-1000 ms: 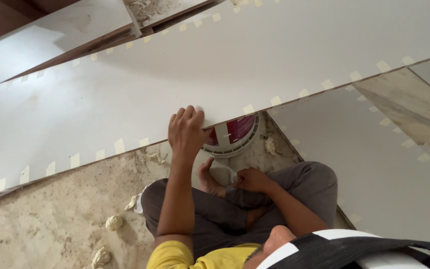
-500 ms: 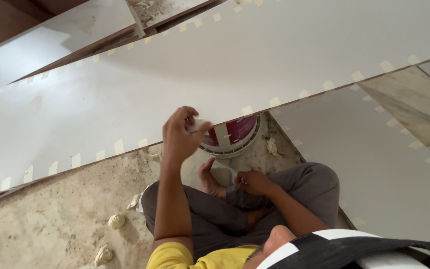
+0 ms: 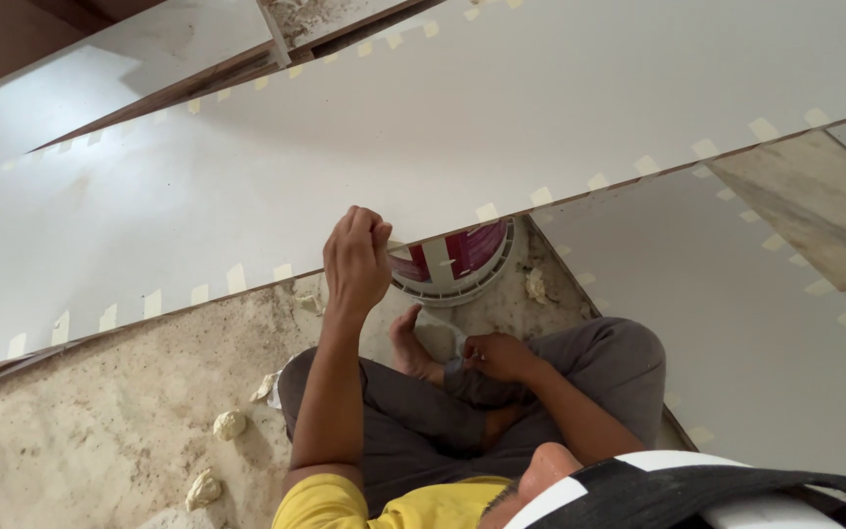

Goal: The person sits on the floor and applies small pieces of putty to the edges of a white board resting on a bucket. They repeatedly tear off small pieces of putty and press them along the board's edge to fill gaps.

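A large white panel slants across the view, with short pieces of masking tape spaced along its lower edge. My left hand is raised to that edge, fingers pinched together on a small piece of tape at the panel's rim. My right hand lies low by my crossed legs, closed on a pale strip of tape. I sit on the floor in grey trousers, one bare foot forward.
A white bucket with a red label stands partly under the panel edge, just beyond my foot. Another taped white panel lies to the right. Pale putty lumps dot the mottled stone floor.
My left hand lay flat on the panel edge, then lifted with a bit of tape, and is now pinched shut at the edge. My right hand stayed by my lap.
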